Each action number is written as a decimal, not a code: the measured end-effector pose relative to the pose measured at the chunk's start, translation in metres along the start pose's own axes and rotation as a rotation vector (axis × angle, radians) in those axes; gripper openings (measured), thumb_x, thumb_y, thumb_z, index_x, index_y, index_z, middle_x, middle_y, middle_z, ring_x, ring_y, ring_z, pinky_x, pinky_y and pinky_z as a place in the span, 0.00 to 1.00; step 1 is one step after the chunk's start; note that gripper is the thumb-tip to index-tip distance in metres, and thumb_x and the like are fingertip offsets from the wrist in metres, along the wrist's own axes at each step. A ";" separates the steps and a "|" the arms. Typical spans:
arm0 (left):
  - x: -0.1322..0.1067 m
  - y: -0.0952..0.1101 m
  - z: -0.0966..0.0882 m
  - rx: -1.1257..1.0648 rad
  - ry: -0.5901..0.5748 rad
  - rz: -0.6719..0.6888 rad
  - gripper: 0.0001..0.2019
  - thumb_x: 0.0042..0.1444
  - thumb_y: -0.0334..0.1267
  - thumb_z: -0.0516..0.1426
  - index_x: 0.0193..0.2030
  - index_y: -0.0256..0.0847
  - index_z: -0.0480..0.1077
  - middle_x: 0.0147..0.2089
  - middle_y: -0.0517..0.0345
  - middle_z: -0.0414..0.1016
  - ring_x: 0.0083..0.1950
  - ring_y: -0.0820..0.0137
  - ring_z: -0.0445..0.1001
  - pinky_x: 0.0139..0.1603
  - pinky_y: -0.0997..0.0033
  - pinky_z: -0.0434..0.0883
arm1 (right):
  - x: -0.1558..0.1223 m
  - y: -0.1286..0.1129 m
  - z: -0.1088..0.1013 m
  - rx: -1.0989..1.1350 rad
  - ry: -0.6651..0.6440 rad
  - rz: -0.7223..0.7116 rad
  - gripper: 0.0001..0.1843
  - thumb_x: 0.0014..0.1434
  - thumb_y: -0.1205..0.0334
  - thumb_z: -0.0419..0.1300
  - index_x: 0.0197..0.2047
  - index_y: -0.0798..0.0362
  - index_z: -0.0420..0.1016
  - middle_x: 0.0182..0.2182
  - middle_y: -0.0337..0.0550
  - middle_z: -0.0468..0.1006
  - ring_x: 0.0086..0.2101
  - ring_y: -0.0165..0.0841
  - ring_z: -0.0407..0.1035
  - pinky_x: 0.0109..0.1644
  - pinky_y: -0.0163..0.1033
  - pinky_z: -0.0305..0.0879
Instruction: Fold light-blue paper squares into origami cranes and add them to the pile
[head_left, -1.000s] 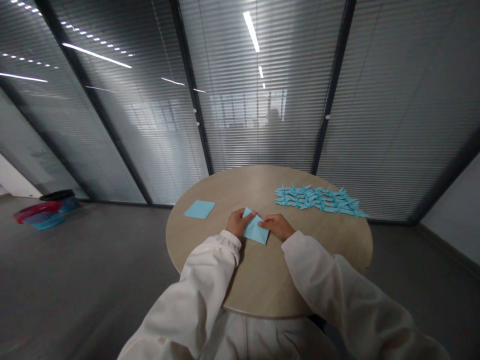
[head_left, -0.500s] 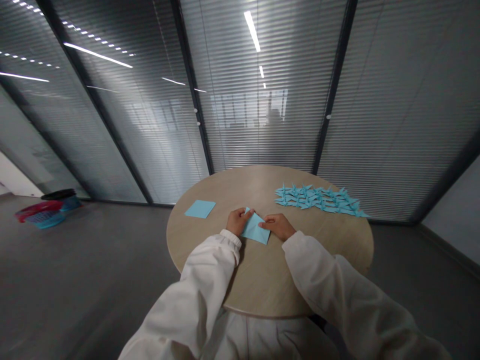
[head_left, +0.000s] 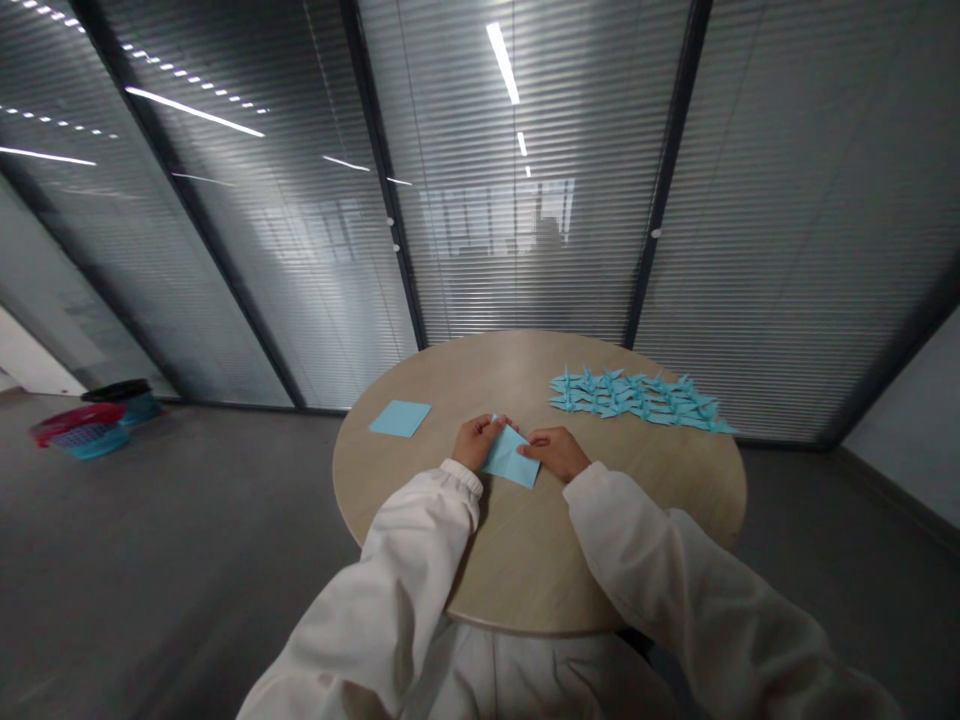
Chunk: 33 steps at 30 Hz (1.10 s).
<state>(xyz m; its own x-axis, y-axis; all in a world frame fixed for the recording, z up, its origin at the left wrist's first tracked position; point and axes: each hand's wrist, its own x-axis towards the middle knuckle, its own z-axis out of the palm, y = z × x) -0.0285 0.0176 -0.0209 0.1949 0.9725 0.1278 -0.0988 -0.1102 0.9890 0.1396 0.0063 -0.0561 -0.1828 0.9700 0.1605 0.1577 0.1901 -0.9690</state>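
Observation:
A light-blue sheet of origami paper (head_left: 510,462), with a crease showing across it, is held between my hands just above or on the round table. My left hand (head_left: 475,440) grips its upper left edge, thumb on top. With thumb and fingers closed, my right hand (head_left: 556,453) pinches the sheet's right side. Whether the paper lies in one layer or folded, I cannot tell. Flat on the table to the left rests more light-blue paper (head_left: 400,419). Several folded blue paper cranes (head_left: 637,396) stand close together in rows at the back right.
The round wooden table (head_left: 540,590) has its near edge against my lap. Beyond it rises a glass partition with blinds (head_left: 525,290). On the floor at far left are a red and blue basket (head_left: 82,430) and a dark-rimmed blue one (head_left: 135,403).
Almost nothing differs. Both hands keep their hold on the paper, which has shifted very slightly.

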 end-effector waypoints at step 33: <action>-0.004 0.005 -0.001 0.281 0.051 -0.090 0.23 0.31 0.55 0.65 0.17 0.34 0.67 0.14 0.64 0.61 0.17 0.79 0.58 0.18 0.78 0.55 | -0.005 -0.011 -0.003 -0.022 -0.016 0.074 0.14 0.39 0.54 0.65 0.22 0.58 0.76 0.18 0.36 0.72 0.21 0.28 0.64 0.28 0.33 0.57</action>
<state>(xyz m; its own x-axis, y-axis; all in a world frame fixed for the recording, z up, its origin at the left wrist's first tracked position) -0.0309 0.0137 -0.0170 0.1406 0.9892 0.0413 0.1921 -0.0682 0.9790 0.1421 -0.0002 -0.0454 -0.1856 0.9789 0.0856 0.1925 0.1216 -0.9737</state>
